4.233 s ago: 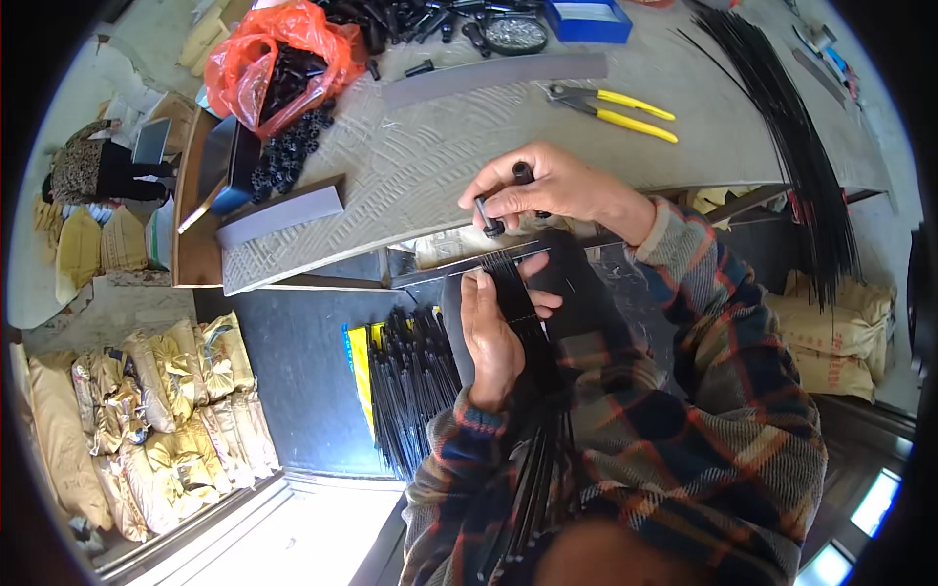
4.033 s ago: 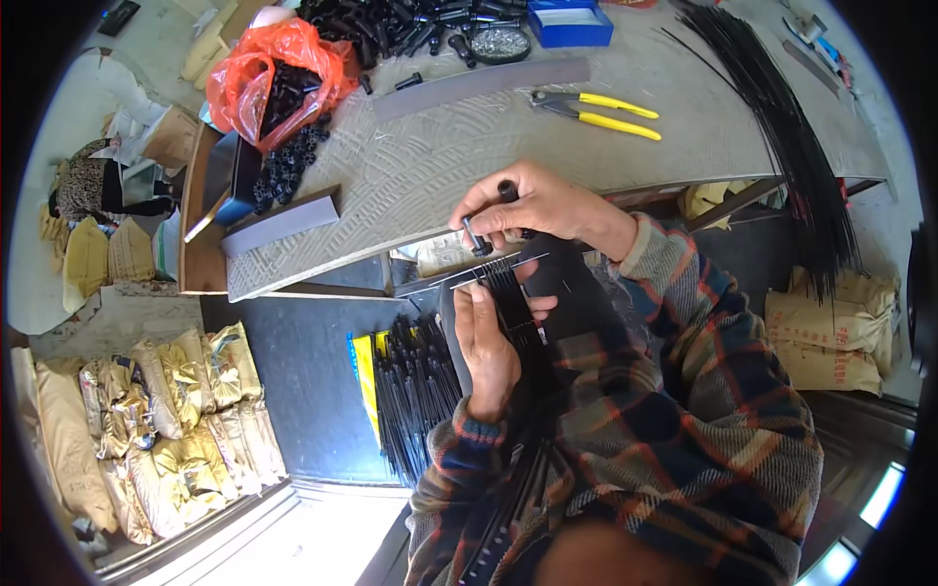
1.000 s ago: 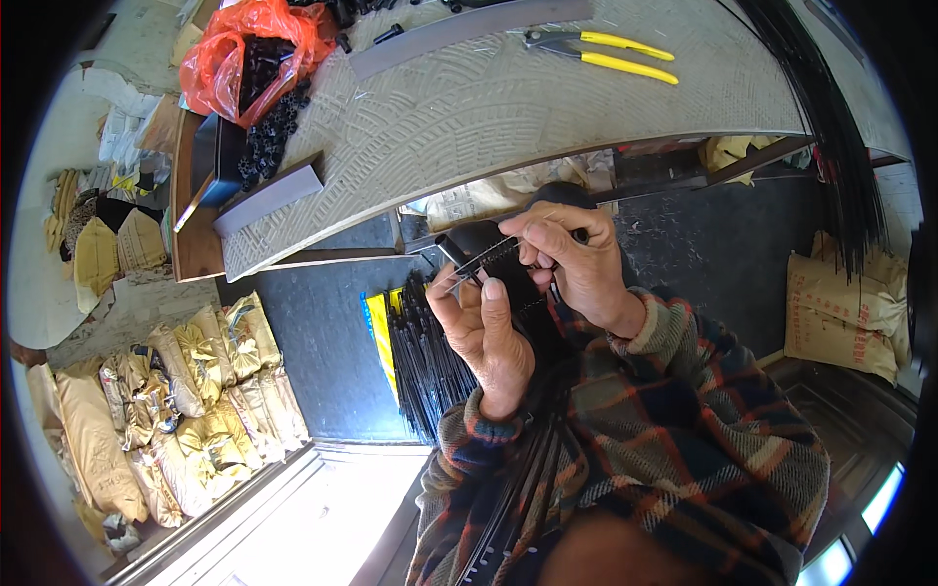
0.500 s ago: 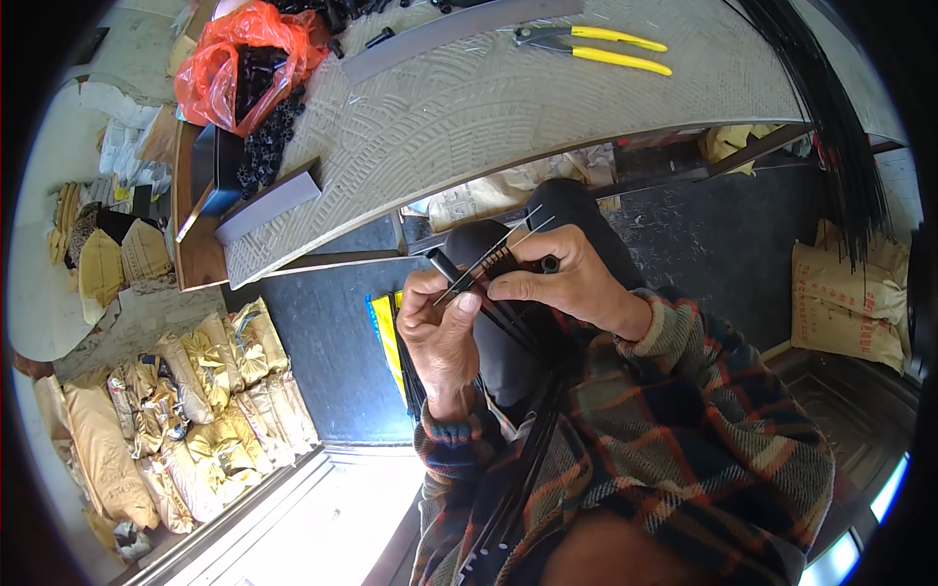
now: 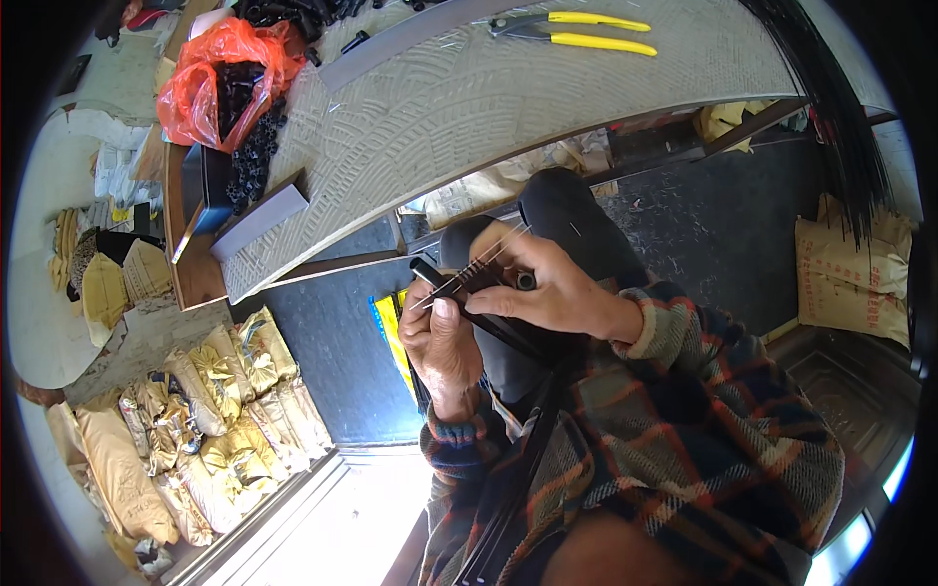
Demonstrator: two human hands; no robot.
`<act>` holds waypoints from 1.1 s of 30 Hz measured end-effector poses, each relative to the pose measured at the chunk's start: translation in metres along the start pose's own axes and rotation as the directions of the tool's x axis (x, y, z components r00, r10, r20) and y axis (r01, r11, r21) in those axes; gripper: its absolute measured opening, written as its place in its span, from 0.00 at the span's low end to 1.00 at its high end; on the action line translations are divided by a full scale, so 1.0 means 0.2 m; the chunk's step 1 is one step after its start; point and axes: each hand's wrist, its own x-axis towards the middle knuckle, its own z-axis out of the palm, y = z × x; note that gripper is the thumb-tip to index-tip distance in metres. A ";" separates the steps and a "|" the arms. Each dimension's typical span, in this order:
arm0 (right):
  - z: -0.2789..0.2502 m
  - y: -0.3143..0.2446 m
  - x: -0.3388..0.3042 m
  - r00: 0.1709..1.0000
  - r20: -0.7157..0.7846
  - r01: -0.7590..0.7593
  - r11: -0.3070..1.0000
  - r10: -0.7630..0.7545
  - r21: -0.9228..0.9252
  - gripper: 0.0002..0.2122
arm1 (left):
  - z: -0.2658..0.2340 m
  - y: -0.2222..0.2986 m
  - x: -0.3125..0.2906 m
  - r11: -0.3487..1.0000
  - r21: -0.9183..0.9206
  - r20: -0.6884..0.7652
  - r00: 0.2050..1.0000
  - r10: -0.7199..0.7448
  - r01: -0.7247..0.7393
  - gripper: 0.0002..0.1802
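Observation:
Above my lap, both hands meet at a small dark slotted piece (image 5: pixel 463 280) crossed by thin pale metal wires (image 5: pixel 500 244). My left hand (image 5: pixel 445 347) is closed on its near left end, the thumb pressed against the wires. Beside those fingers a short black tube (image 5: pixel 424 271) sticks up. My right hand (image 5: pixel 557 293) grips the other end between thumb and fingers; its index finger is slightly blurred. A dark round tube end (image 5: pixel 527 280) shows by the right fingers. Long black strands (image 5: pixel 523 469) run over my lap below the hands; how they join the piece is hidden.
Yellow-handled pliers (image 5: pixel 601 39) lie on the grey patterned table (image 5: pixel 469 117). A red plastic bag (image 5: pixel 186 103) of black parts and metal strips (image 5: pixel 259 223) are at its left. Black strands (image 5: pixel 840 127) hang at the right. Paper sacks (image 5: pixel 117 469) lie lower left.
The whole view has shifted a little. Both hands stay on the slotted piece; the wires now lie closer together, and the right fingers have shifted along them.

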 end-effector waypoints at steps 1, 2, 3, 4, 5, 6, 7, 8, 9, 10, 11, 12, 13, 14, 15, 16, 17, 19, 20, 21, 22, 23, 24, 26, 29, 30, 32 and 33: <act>-0.04 0.00 0.01 0.996 0.085 -0.015 0.998 0.021 -0.062 0.11 | 0.00 0.00 0.00 1.000 -0.001 0.001 1.000 -0.003 0.003 0.15; -0.06 0.00 0.01 0.984 0.170 -0.025 0.992 0.046 -0.124 0.10 | 0.01 -0.01 0.00 1.000 -0.001 0.018 1.000 0.009 -0.009 0.15; -0.06 0.00 0.01 0.985 0.168 -0.027 0.992 0.048 -0.125 0.10 | 0.02 -0.01 0.00 1.000 -0.002 0.035 0.999 0.021 -0.021 0.14; -0.05 0.00 0.01 0.991 0.136 0.017 0.992 0.000 -0.123 0.10 | 0.03 -0.01 0.00 1.000 0.001 0.033 0.999 0.021 -0.021 0.14; -0.05 0.01 0.02 0.993 0.104 0.061 0.991 -0.049 -0.123 0.09 | 0.03 -0.01 0.00 0.999 0.015 0.011 0.999 0.034 -0.034 0.14; -0.04 0.01 0.02 0.993 0.106 0.061 0.991 -0.048 -0.119 0.09 | 0.03 -0.01 0.00 0.998 0.030 -0.012 0.999 0.048 -0.048 0.13; -0.04 0.00 0.01 0.994 0.109 0.028 0.981 -0.007 -0.190 0.10 | 0.04 -0.01 -0.01 0.998 0.031 -0.013 0.999 0.047 -0.046 0.13; -0.04 0.00 0.01 0.993 0.110 -0.005 0.966 0.035 -0.259 0.10 | 0.04 -0.02 -0.02 0.998 0.030 -0.022 0.998 0.064 -0.063 0.12; -0.04 0.01 0.01 0.993 0.110 -0.007 0.966 0.036 -0.258 0.10 | 0.04 -0.02 -0.02 0.996 0.029 -0.032 0.996 0.081 -0.080 0.12; -0.04 0.01 0.01 0.992 0.115 -0.021 0.976 0.047 -0.216 0.11 | 0.05 -0.03 -0.02 0.997 0.026 -0.030 0.997 0.077 -0.076 0.12; -0.04 0.00 0.01 0.991 0.120 -0.036 0.984 0.058 -0.174 0.11 | 0.06 -0.03 -0.02 0.995 0.046 -0.048 0.994 0.096 -0.094 0.11; -0.04 -0.01 0.01 0.992 0.114 -0.038 0.983 0.060 -0.179 0.11 | 0.07 -0.04 -0.02 0.992 0.065 -0.066 0.991 0.115 -0.111 0.12; -0.04 0.00 0.02 0.990 0.121 -0.062 0.992 0.075 -0.112 0.11 | 0.07 -0.06 -0.02 0.992 0.068 -0.068 0.991 0.115 -0.110 0.12; -0.04 0.01 0.02 0.988 0.127 -0.085 0.995 0.090 -0.045 0.11 | 0.07 -0.08 -0.02 0.986 0.097 -0.101 0.984 0.149 -0.139 0.13; -0.04 0.02 0.01 0.988 0.126 -0.087 0.995 0.092 -0.043 0.11 | 0.07 -0.09 -0.03 0.978 0.126 -0.132 0.974 0.182 -0.165 0.14; -0.04 0.03 0.01 0.989 0.120 -0.088 0.996 0.090 -0.025 0.12 | 0.07 -0.10 -0.03 0.979 0.127 -0.133 0.975 0.179 -0.162 0.14; -0.04 0.03 0.00 0.990 0.114 -0.088 0.996 0.088 -0.006 0.12 | 0.07 -0.11 -0.04 0.975 0.136 -0.109 0.976 0.190 -0.175 0.15; -0.02 0.02 -0.03 0.992 0.110 -0.047 0.991 0.061 -0.128 0.12 | 0.06 -0.10 -0.05 0.971 0.150 -0.097 0.974 0.204 -0.188 0.17; -0.02 0.01 -0.04 0.994 0.107 0.001 0.969 0.027 -0.249 0.12 | 0.07 -0.10 -0.06 0.958 0.199 -0.116 0.966 0.231 -0.206 0.18; -0.01 0.02 -0.03 0.993 0.113 -0.002 0.970 0.031 -0.243 0.12 | 0.07 -0.09 -0.06 0.943 0.249 -0.134 0.956 0.261 -0.222 0.19; -0.03 0.03 -0.01 0.989 0.114 -0.079 0.985 0.097 -0.152 0.12 | 0.09 -0.10 -0.06 0.945 0.244 -0.121 0.960 0.253 -0.218 0.18; -0.05 0.03 0.00 0.979 0.123 -0.154 0.986 0.160 -0.057 0.11 | 0.10 -0.12 -0.06 0.949 0.236 -0.116 0.963 0.243 -0.211 0.18; -0.07 0.04 0.01 0.971 0.125 -0.199 0.978 0.205 -0.058 0.10 | 0.11 -0.14 -0.05 0.948 0.247 -0.122 0.963 0.238 -0.203 0.18; -0.07 0.05 0.01 0.969 0.130 -0.211 0.977 0.212 -0.020 0.10 | 0.10 -0.15 -0.06 0.944 0.262 -0.130 0.961 0.242 -0.202 0.18; -0.06 0.05 0.01 0.971 0.133 -0.196 0.980 0.197 -0.020 0.09 | 0.09 -0.16 -0.06 0.951 0.217 -0.146 0.956 0.253 -0.219 0.15; -0.06 0.04 0.00 0.976 0.129 -0.169 0.984 0.175 -0.055 0.09 | 0.09 -0.15 -0.05 0.951 0.225 -0.154 0.956 0.248 -0.210 0.15; -0.06 0.05 0.00 0.979 0.121 -0.154 0.984 0.164 -0.087 0.09 | 0.05 -0.16 -0.02 0.937 0.238 -0.090 0.955 0.283 -0.255 0.16; -0.07 0.04 0.01 0.982 0.103 -0.146 0.983 0.157 -0.110 0.09 | 0.03 -0.17 -0.01 0.922 0.256 -0.022 0.952 0.305 -0.289 0.17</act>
